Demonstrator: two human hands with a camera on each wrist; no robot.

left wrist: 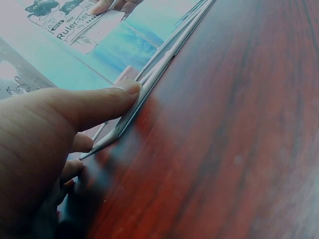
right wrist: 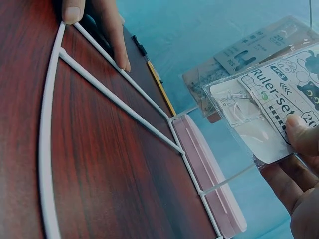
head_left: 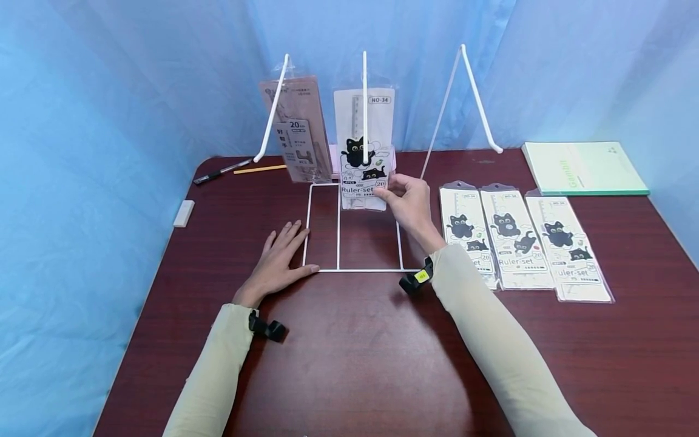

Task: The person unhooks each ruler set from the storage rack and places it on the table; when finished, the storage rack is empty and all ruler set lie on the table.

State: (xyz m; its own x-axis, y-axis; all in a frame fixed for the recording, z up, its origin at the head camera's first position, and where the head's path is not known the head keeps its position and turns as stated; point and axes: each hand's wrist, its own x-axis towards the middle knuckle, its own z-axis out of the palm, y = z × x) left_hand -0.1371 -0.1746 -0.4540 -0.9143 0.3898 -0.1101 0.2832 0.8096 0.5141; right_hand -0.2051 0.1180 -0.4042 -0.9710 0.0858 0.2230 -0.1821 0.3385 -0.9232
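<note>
A white wire display rack [head_left: 338, 243] stands on the table, with three hooks along its top. My right hand [head_left: 411, 203] pinches the lower right edge of a ruler set pack [head_left: 355, 127] printed with black cats, thumb in front and fingers behind. That pack is at the middle hook. On the left hook hangs a brown ruler pack [head_left: 300, 130]. My left hand [head_left: 281, 258] lies flat with spread fingers at the rack's front left corner; in the left wrist view its thumb [left wrist: 112, 102] touches the base wire. The right hook [head_left: 480, 100] bears nothing.
Three more cat ruler packs [head_left: 516, 237] lie in a row on the right. Behind them is a green notebook [head_left: 587, 170]. A pink case [right wrist: 209, 179] sits behind the rack. At left are a black pen [head_left: 221, 172], a yellow pencil [head_left: 259, 169] and a white eraser [head_left: 184, 213].
</note>
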